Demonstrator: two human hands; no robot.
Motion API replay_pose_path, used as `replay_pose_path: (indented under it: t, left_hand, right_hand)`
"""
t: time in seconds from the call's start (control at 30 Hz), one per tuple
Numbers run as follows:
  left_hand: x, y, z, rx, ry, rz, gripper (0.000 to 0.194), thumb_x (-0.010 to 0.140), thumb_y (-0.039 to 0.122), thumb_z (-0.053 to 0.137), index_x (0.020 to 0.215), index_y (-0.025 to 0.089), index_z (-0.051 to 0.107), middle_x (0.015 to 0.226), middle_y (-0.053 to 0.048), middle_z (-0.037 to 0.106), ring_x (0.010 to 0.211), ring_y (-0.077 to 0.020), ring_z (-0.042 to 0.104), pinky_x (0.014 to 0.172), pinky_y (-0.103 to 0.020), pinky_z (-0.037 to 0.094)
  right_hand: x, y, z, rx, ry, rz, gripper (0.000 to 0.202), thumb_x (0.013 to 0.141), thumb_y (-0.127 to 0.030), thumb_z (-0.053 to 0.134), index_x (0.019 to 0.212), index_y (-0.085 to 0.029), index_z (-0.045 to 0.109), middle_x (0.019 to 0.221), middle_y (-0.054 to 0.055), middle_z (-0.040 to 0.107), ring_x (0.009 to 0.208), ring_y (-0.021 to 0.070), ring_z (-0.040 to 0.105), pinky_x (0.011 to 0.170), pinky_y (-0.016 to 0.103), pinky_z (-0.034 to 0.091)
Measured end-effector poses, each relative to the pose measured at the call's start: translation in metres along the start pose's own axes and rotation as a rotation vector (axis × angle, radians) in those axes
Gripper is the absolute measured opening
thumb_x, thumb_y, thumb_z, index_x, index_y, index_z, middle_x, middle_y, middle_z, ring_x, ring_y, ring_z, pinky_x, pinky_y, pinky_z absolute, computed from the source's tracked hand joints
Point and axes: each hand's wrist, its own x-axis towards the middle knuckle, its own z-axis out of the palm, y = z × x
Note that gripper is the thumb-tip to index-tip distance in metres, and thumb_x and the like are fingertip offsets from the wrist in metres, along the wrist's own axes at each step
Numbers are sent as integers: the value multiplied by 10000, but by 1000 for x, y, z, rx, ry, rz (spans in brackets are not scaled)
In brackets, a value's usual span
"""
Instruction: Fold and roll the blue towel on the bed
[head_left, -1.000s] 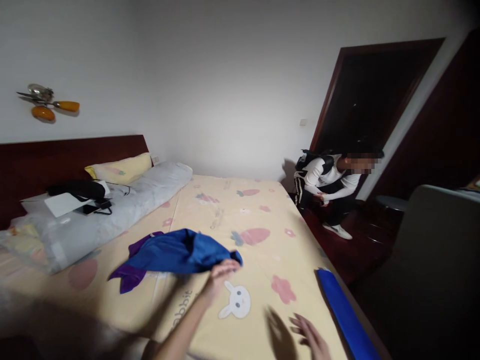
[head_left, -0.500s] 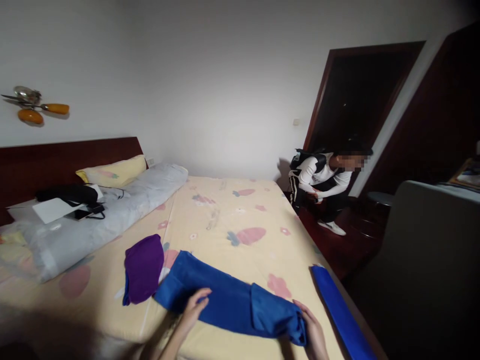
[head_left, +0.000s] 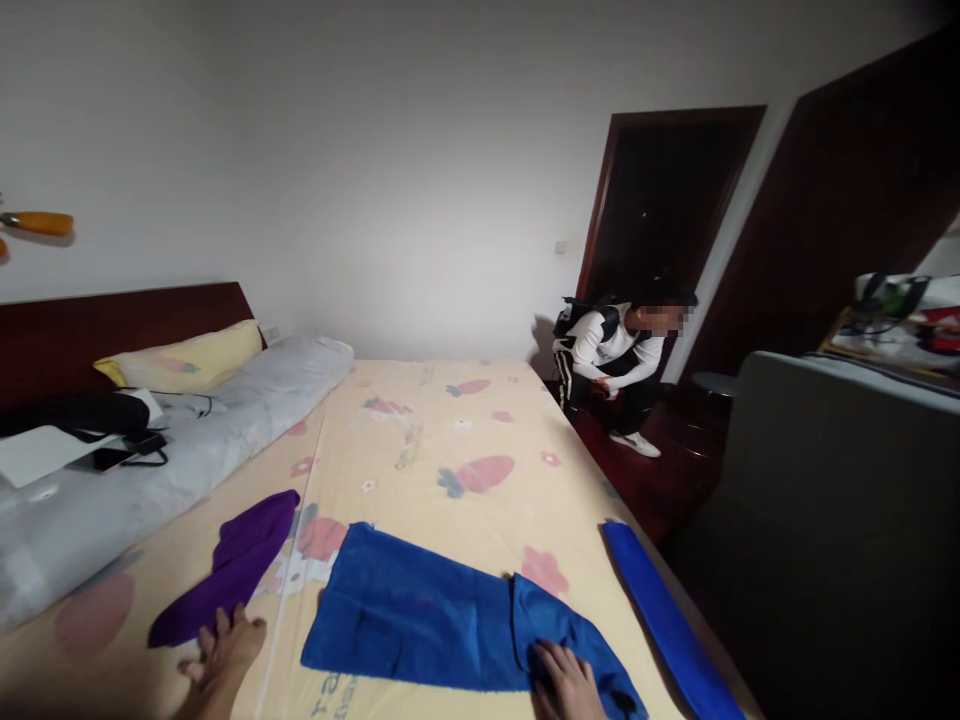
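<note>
A long piece of blue cloth (head_left: 420, 615) lies across the near part of the bed, with its right end folded over on itself. My right hand (head_left: 568, 682) is on that folded end, fingers bent and gathered on the fabric beside some dark creases. To the left lies a purple cloth (head_left: 251, 560), stretched into a narrow crooked strip. My left hand (head_left: 229, 645) is just at its lower edge with the fingers spread; whether the fingertips touch it is hard to see. A flat, narrow blue strip (head_left: 667, 620) rests along the bed's right edge.
The bed (head_left: 405, 440) has a patterned cream sheet. Grey bedding (head_left: 225, 430) holding a white flat object and black items lies along the headboard (head_left: 127, 325). A person (head_left: 607, 350) sits beyond the bed's far right corner. A dark grey panel (head_left: 840, 480) stands at right.
My left hand has left the blue cloth and moved left to the purple cloth, which is now longer and narrower. The right hand has shifted inward over the fold. The view has turned right.
</note>
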Motion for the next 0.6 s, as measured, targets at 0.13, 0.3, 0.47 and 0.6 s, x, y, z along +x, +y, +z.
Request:
replay_pose_path:
  t: [0.13, 0.3, 0.47, 0.6]
  left_hand:
    - [-22, 34, -3, 37, -64, 172, 501, 862, 289, 294, 1262, 128, 551, 1280, -198, 600, 1209, -335, 532, 929, -499, 420]
    - [-46, 88, 19, 2, -81, 283, 460, 889, 338, 367, 1259, 144, 559, 1268, -165, 622, 1204, -300, 547, 944, -427, 426]
    - [-32, 115, 25, -55, -67, 290, 472, 871, 233, 382, 1319, 144, 503, 1338, -167, 581, 1259, -301, 516, 994, -449, 408]
    - [1, 149, 22, -136, -109, 374, 469, 896, 194, 347, 1344, 193, 487, 1409, -66, 562, 1298, -149, 496, 1045, -258, 382]
  right_hand:
    - [10, -9, -2, -64, 49, 59, 362, 764, -156, 469, 1032, -274, 683, 1070, 54, 702, 1007, 239, 609, 901, 382, 405]
    - [45, 3, -49, 200, 135, 220, 238, 749, -246, 486, 831, -236, 709, 917, 73, 700, 906, 246, 613, 856, 375, 416]
    - [105, 60, -102, 457, 164, 537, 262, 714, -327, 452, 744, -197, 678, 676, 51, 701, 650, 198, 642, 627, 297, 462]
    - [133, 92, -111, 553, 181, 704, 319, 739, -346, 395, 811, -171, 652, 637, 50, 703, 520, 176, 637, 498, 275, 439]
